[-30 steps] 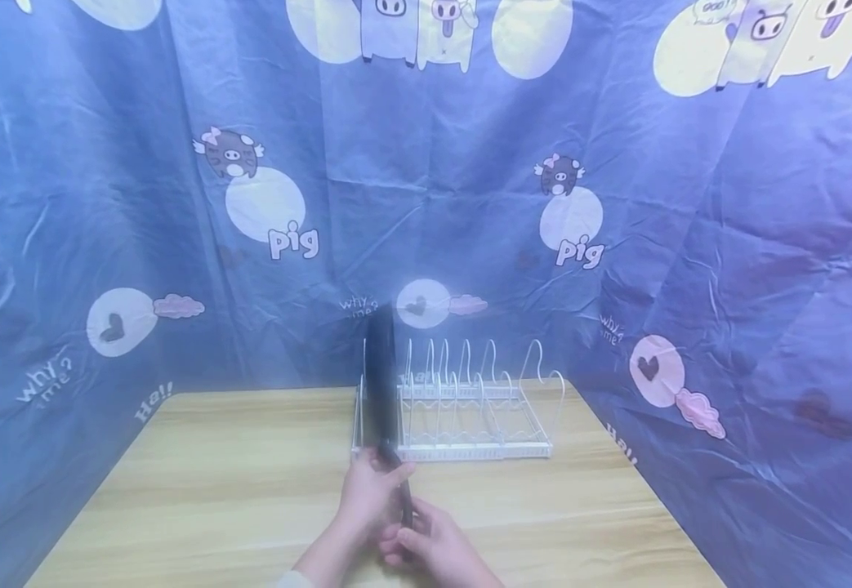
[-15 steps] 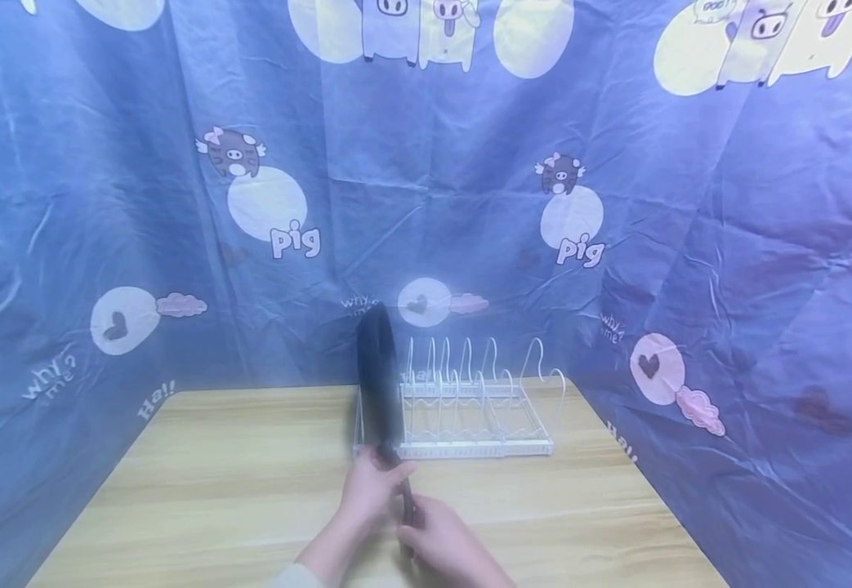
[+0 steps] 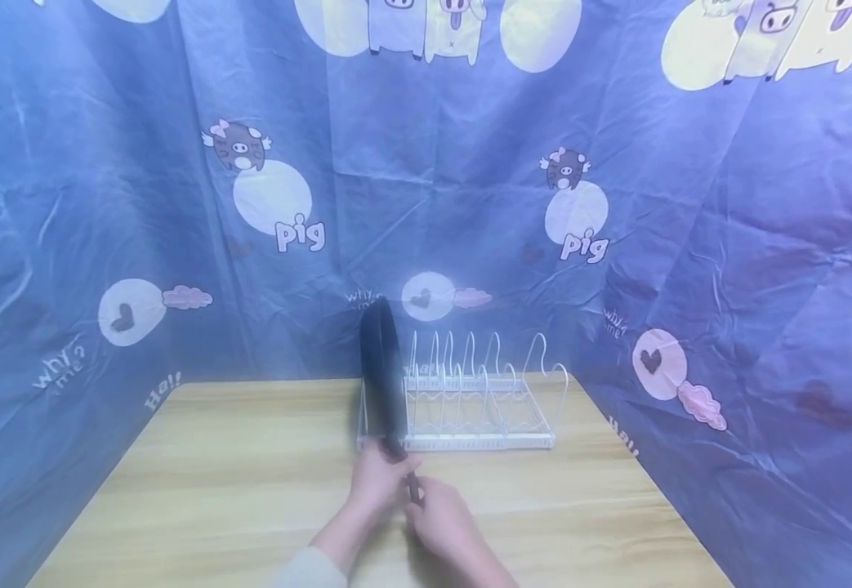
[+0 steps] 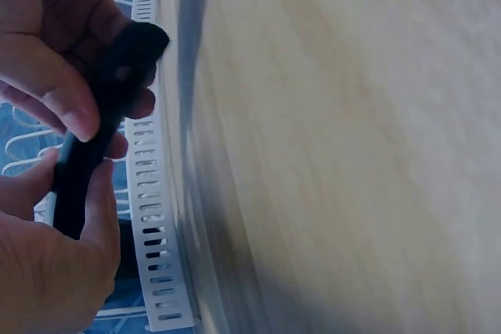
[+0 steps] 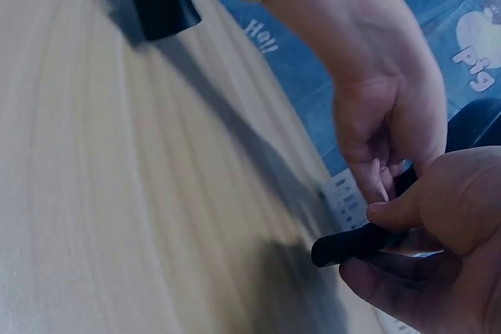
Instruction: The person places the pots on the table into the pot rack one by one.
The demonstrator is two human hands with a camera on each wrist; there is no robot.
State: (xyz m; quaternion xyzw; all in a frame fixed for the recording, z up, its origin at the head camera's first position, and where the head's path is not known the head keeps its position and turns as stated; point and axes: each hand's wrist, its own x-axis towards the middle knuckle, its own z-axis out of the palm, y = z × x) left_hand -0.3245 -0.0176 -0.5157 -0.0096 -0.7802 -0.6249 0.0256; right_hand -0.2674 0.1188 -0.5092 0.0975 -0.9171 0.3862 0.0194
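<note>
A black frying pan [image 3: 381, 367] stands on edge at the left end of a white wire pan rack [image 3: 480, 445], its rim upward and its handle toward me. Whether the pan rests on the rack or hangs just over it I cannot tell. My left hand [image 3: 381, 474] grips the handle close to the pan's body. Behind it, my right hand [image 3: 440, 510] holds the handle's end. In the left wrist view the black handle [image 4: 109, 107] runs between thumb and fingers of both hands. The right wrist view shows its rounded tip [image 5: 337, 248] sticking out of my right hand.
White hooked dividers [image 3: 484, 388] rise along the rack to the pan's right. The rack sits near the back edge of a wooden table [image 3: 249, 474]. A blue cloth [image 3: 455, 220] printed with pigs hangs behind and on both sides.
The pan has turned slightly, from almost edge-on to showing more of its face. My right hand has closed more around the handle's end and moved a little up. The view has shifted slightly.
</note>
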